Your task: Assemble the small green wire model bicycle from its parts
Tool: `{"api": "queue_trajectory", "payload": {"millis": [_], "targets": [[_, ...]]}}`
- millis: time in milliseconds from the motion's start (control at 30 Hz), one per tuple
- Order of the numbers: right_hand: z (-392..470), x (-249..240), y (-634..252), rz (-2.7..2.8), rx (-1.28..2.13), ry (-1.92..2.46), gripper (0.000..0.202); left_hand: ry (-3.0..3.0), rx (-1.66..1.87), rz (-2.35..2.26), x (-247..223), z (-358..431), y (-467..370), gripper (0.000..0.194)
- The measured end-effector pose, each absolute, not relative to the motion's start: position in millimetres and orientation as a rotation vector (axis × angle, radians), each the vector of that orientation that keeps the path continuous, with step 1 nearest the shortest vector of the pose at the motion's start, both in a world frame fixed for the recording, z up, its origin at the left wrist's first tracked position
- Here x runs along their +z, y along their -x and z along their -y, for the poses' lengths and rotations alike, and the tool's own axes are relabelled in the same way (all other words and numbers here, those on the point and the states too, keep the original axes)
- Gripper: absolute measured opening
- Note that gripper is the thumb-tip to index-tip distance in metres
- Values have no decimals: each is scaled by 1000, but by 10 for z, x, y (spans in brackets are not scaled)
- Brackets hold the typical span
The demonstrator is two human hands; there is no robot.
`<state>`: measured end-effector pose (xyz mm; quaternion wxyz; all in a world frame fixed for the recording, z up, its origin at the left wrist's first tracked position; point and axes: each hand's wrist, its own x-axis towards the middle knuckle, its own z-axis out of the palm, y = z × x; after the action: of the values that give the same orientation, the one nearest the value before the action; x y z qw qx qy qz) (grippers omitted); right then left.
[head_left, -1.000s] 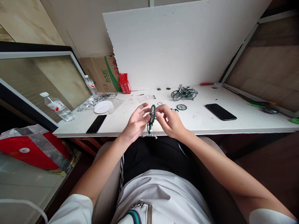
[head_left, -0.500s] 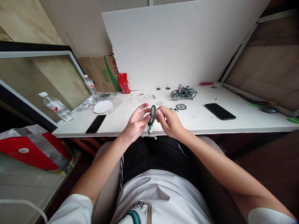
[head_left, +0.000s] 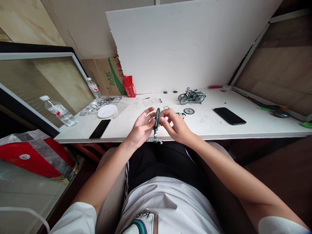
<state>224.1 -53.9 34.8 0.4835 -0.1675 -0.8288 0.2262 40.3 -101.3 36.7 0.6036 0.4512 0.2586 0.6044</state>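
Observation:
My left hand [head_left: 140, 129] and my right hand [head_left: 176, 127] meet over the near edge of the white table [head_left: 214, 125]. Between their fingertips they hold a small green model bicycle part [head_left: 156, 123]: a wheel on a fork, with silver handlebars hanging at the bottom. The wheel now faces me nearly edge-on. A loose small wheel [head_left: 189, 111] and a tiny ring [head_left: 166, 108] lie on the table just beyond my hands. Farther back stand finished green model bicycles [head_left: 192, 96].
One black phone [head_left: 99, 129] lies at the left, another black phone [head_left: 229, 116] at the right. A white plate [head_left: 107, 111], plastic bags, two water bottles [head_left: 58, 111], a red box [head_left: 130, 86] and a cardboard carton [head_left: 107, 76] crowd the left. A white board [head_left: 185, 45] stands behind.
The wheel has turned between my fingers from showing its face to nearly edge-on. Both hands have risen slightly.

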Motion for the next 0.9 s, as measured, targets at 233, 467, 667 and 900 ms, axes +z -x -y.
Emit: {"api": "queue_trajectory", "payload": {"millis": [233, 467, 667, 900], "targets": [[544, 354, -2225, 1984, 554, 408, 27, -1085, 1401, -570, 357, 1034, -439, 52], [578, 374, -2234, 1947, 740, 415, 37, -1026, 1372, -599, 364, 1041, -416, 54], [565, 386, -2236, 1955, 819, 388, 31, -1038, 1372, -593, 356, 1017, -405, 54], [473, 335, -2240, 1961, 762, 437, 27, -1185, 1407, -633, 354, 985, -436, 66]]}}
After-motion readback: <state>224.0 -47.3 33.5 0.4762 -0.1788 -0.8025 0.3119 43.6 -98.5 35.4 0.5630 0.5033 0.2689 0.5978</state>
